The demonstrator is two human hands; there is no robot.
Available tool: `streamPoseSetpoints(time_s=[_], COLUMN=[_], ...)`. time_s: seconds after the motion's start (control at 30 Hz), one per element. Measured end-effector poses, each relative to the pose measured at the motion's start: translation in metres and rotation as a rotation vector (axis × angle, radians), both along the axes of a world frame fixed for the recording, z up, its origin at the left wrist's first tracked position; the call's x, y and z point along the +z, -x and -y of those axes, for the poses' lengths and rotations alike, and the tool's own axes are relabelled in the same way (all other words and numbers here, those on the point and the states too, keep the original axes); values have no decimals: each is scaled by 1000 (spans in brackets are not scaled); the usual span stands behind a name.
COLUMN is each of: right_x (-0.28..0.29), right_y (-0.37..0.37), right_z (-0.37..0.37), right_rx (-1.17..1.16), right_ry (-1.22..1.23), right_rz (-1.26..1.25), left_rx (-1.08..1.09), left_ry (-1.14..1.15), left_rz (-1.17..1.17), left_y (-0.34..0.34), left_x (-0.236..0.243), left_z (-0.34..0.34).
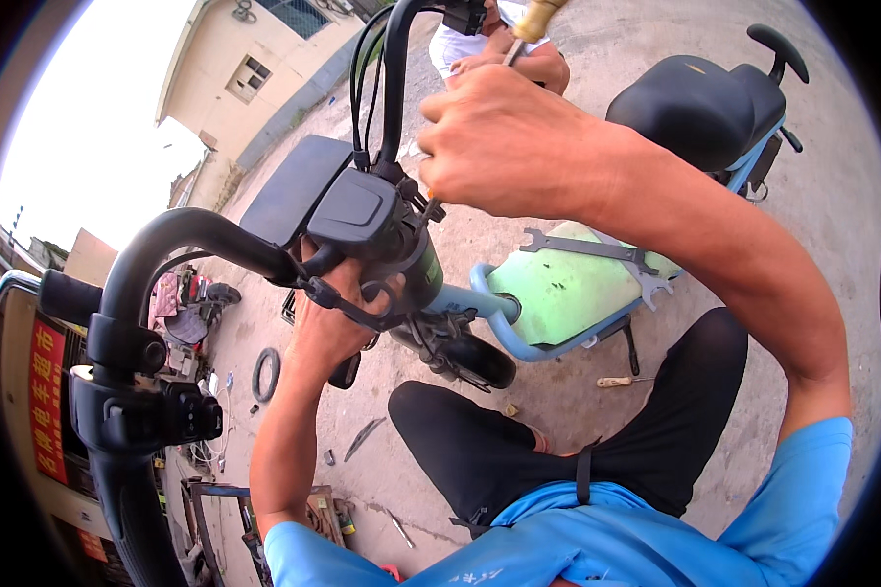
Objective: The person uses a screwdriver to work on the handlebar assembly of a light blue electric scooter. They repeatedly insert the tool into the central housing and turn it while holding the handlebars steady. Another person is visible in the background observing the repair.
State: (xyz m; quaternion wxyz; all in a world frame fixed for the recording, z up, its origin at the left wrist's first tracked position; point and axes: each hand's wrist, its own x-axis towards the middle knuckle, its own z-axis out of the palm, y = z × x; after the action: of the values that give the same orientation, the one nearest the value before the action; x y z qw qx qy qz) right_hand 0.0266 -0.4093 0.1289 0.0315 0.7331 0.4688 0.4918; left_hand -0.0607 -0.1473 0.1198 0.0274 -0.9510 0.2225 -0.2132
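My right hand (494, 137) is closed around the shaft of a wooden-handled screwdriver (536, 18); the handle sticks up above the fist and the shaft points down toward the steering column. My left hand (333, 313) grips the black steering assembly from beneath the display housing (352, 210), its fingertips partly hidden. The black curved handlebar (147, 264) with cables arches across the left and top of the view. Below my right forearm, two grey open-ended wrenches (582, 247) lie on the pale green footboard (553, 298) of the light-blue electric scooter.
Another person in a white top (450, 44) crouches beyond the handlebar. The black seat (680, 108) is at upper right. A loose screwdriver (617, 382), a black rubber ring (267, 375) and scattered parts lie on the concrete. A shopfront with a red sign (49, 470) stands at left.
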Motion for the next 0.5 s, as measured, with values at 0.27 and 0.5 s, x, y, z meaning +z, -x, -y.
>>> streamPoseSetpoints(time_s=[0.27, 0.5], right_x=[-83, -122], right_y=[-9, -7], right_z=[32, 26], right_rx=[18, 62], right_ry=[-453, -643], right_rz=[-354, -579], left_rx=[-14, 12], left_ry=[170, 423], left_rz=[-72, -98], left_y=[-7, -6], left_x=[-11, -16], left_z=[-4, 5])
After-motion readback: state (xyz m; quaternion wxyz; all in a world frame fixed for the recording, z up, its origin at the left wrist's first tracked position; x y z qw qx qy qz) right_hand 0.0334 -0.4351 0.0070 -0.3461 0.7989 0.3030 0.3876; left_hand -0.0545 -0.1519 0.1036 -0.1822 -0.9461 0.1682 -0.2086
